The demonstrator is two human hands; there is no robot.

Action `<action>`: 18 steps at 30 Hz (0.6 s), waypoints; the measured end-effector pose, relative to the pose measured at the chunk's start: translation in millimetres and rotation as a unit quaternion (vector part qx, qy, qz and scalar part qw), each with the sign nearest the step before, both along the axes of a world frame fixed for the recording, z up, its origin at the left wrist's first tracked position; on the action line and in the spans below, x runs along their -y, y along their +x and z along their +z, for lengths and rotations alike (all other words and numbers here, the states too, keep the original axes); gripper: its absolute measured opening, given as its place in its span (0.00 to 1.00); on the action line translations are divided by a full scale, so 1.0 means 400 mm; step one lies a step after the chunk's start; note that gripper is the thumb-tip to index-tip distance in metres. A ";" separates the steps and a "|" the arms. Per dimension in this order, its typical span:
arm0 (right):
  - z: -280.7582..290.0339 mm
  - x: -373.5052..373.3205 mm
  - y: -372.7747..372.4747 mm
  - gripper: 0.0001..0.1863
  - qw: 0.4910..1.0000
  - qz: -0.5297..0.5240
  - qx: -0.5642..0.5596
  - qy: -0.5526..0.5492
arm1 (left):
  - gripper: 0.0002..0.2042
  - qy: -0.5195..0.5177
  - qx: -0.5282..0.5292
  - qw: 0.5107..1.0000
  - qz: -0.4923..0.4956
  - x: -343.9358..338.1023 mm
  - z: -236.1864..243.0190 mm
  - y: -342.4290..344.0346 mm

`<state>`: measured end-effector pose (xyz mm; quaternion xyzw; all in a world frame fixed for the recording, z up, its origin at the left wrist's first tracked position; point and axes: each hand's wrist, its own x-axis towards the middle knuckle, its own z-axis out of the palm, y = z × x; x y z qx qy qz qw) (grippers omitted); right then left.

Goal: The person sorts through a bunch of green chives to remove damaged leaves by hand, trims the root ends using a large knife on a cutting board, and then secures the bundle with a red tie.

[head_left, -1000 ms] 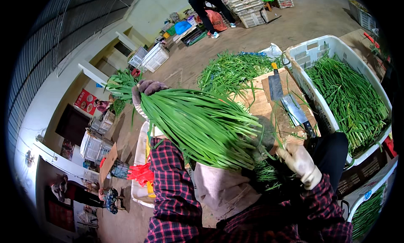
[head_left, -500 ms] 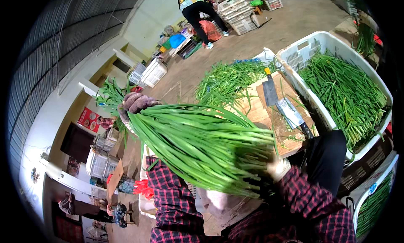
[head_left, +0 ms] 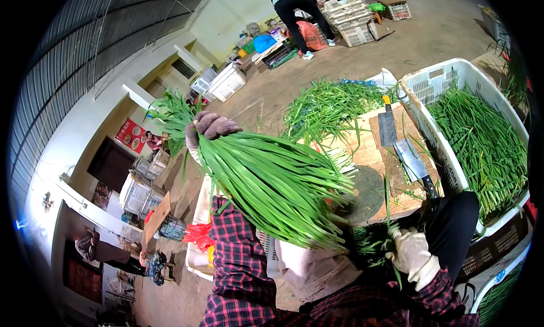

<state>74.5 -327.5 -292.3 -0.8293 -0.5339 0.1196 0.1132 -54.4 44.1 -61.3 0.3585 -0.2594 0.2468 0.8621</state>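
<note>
My left hand (head_left: 212, 126), in a purplish-grey glove, is closed around the leafy end of a big bunch of green garlic chives (head_left: 272, 182). The bunch slants down to the right, its cut ends fanned out and hanging free. Low on the right, by my knee, my right hand (head_left: 412, 254) wears a white glove; its fingers are closed on a few loose chive leaves (head_left: 395, 236). Beyond it lies a wooden board (head_left: 371, 208) bearing a yellow-handled cleaver (head_left: 387, 129) and a black-handled cleaver (head_left: 412, 160).
A white crate (head_left: 453, 157) of chives stands right of the board, with another crate (head_left: 481, 298) nearer me. Loose chive trimmings (head_left: 326, 109) heap behind the board. Red plastic (head_left: 199, 235) hangs on a pale container at left. A person (head_left: 297, 18) bends near stacked crates (head_left: 351, 21).
My right hand has left the cut ends of the bunch and moved down right to the loose leaves. My left hand keeps its hold; the view has shifted slightly.
</note>
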 end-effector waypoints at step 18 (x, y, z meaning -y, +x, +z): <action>0.174 -0.307 0.100 0.12 0.503 0.013 -0.735 0.455 | 0.10 -0.009 0.013 0.998 0.061 0.090 -0.013 0.014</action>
